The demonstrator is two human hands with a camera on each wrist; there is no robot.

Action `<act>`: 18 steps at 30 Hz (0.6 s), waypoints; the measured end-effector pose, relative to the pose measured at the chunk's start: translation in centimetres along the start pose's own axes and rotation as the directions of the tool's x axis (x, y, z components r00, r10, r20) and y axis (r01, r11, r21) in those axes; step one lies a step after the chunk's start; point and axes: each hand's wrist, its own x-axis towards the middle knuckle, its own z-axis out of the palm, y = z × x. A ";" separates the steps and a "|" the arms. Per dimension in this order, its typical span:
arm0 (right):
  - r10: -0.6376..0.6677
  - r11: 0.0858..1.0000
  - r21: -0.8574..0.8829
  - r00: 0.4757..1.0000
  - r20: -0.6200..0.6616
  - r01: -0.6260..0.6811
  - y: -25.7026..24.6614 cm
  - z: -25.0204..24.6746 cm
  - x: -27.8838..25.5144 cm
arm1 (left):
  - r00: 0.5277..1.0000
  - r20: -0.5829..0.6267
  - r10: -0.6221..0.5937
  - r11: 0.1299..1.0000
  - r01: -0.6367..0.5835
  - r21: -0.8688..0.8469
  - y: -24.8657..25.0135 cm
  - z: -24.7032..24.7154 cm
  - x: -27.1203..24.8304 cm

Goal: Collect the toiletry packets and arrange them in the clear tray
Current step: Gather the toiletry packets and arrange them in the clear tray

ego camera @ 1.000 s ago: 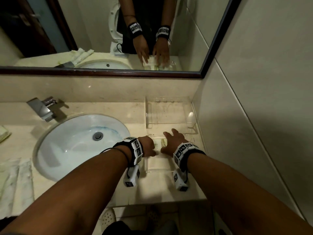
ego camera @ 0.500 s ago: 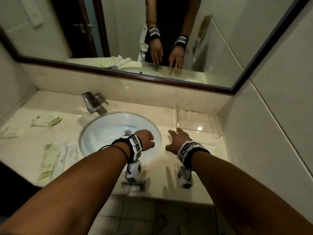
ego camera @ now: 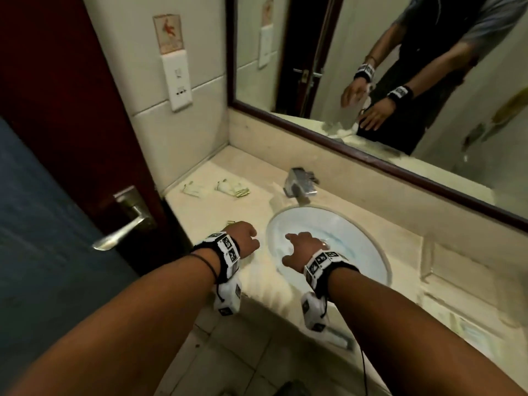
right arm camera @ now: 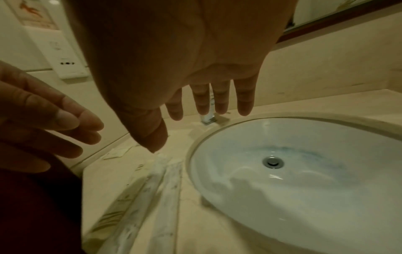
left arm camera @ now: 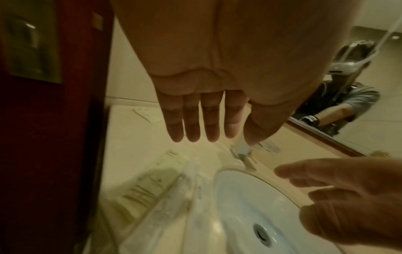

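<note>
Two small packets (ego camera: 191, 190) (ego camera: 232, 188) lie at the counter's far left corner. Long pale packets (left arm camera: 150, 190) (right arm camera: 156, 189) lie side by side on the counter just left of the sink. My left hand (ego camera: 243, 241) (left arm camera: 208, 137) hovers over them with straight fingers and holds nothing. Beside it, my right hand (ego camera: 303, 250) (right arm camera: 208, 113) hangs over the sink's left rim, fingers spread, also holding nothing. The clear tray (ego camera: 426, 261) sits at the counter's right end, well away from both hands and blurred.
A white sink (ego camera: 337, 232) fills the middle of the counter, with a chrome faucet (ego camera: 300, 184) behind it. A dark red door frame (ego camera: 85, 115) and a door handle (ego camera: 125, 224) stand close on the left. A mirror (ego camera: 371, 67) runs along the back wall.
Both hands have left the clear tray and swung left across the sink to the counter's left side. The view has turned left with them.
</note>
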 end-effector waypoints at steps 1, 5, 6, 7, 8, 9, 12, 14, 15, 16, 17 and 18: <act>-0.015 1.000 -0.008 1.000 0.006 0.015 -1.1 0.0 0.5 | 1.000 -0.012 -0.028 1.000 0.028 -0.010 -1.3 -0.5 -0.1; -0.075 0.997 -0.014 0.997 0.000 0.075 -5.1 -0.5 3.1 | 0.992 -0.066 -0.103 0.994 0.100 -0.052 -5.3 -2.3 -0.1; -0.088 0.996 -0.010 0.996 0.005 0.088 -5.8 -0.6 3.7 | 0.990 -0.076 -0.120 0.992 0.115 -0.060 -6.0 -2.6 0.0; -0.097 0.995 -0.007 0.995 0.017 0.097 -6.7 -0.6 4.3 | 0.987 -0.082 -0.139 0.989 0.133 -0.069 -6.6 -2.8 0.0; -0.105 0.994 -0.007 0.994 0.021 0.105 -7.2 -0.6 4.9 | 0.984 -0.086 -0.153 0.986 0.147 -0.073 -6.9 -3.0 0.2; -0.113 0.993 -0.013 0.993 0.027 0.114 -7.9 -0.7 5.6 | 0.982 -0.088 -0.167 0.984 0.160 -0.079 -7.4 -3.2 0.5; -0.144 0.989 -0.018 0.989 0.035 0.144 -8.9 -0.9 8.1 | 0.977 -0.079 -0.199 0.977 0.192 -0.092 -7.8 -3.7 2.1; -0.157 0.987 -0.012 0.987 0.039 0.158 -8.9 -1.0 10.4 | 0.973 -0.084 -0.214 0.975 0.208 -0.074 -7.7 -4.1 3.6; -0.159 0.987 -0.009 0.986 0.043 0.160 -8.8 -1.0 11.3 | 0.973 -0.078 -0.217 0.975 0.212 -0.063 -7.6 -4.2 4.2; -0.163 0.987 -0.006 0.985 0.048 0.163 -8.6 -1.2 12.3 | 0.973 -0.070 -0.219 0.975 0.216 -0.050 -7.4 -4.3 5.1; -0.168 0.986 -0.004 0.984 0.053 0.168 -8.4 -1.4 13.7 | 0.974 -0.058 -0.219 0.976 0.218 -0.027 -7.1 -4.6 6.2; -0.174 0.985 -0.007 0.983 0.058 0.175 -8.1 -1.6 14.7 | 0.974 -0.049 -0.219 0.976 0.219 -0.009 -6.8 -4.6 7.1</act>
